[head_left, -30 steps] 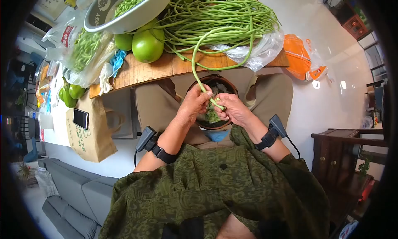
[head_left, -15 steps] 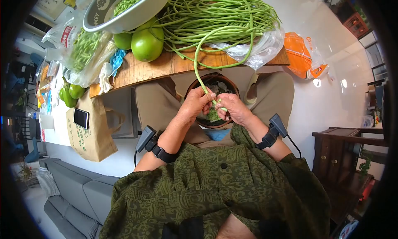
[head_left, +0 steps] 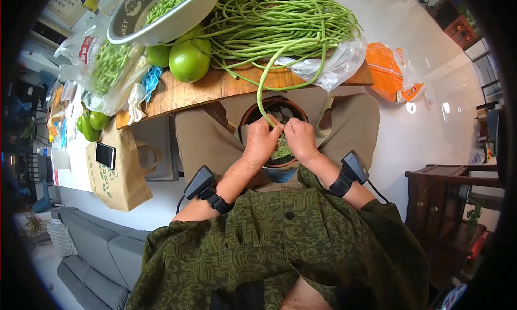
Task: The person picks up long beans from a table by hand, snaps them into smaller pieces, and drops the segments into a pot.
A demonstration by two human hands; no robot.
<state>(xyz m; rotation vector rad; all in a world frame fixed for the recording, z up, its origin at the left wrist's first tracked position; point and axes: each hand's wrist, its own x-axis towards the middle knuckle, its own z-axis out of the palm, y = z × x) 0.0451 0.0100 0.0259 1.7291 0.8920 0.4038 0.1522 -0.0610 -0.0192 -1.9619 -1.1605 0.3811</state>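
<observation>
One long green bean (head_left: 260, 94) hangs in a curve from the table edge down to my hands. My left hand (head_left: 262, 141) is closed around its lower part. Close against it, my right hand (head_left: 300, 140) is pinched at the bean's end, which the fingers hide. Below both hands, between the knees, stands a round bin (head_left: 247, 116) with green scraps in it. A large pile of long beans (head_left: 280, 27) lies on the wooden table (head_left: 177, 91), partly on a clear plastic bag (head_left: 339, 68).
A grey basin (head_left: 161, 33) of cut bean pieces stands by round green fruits (head_left: 189, 60) on the table. To the left are a bag of beans (head_left: 110, 68) and a paper bag (head_left: 116, 183) with a phone (head_left: 105, 155) on it. An orange package (head_left: 385, 70) lies right.
The hands have drawn closer together and their fingers have curled in. The bean's end, which showed between them before, is now hidden. The view has shifted slightly.
</observation>
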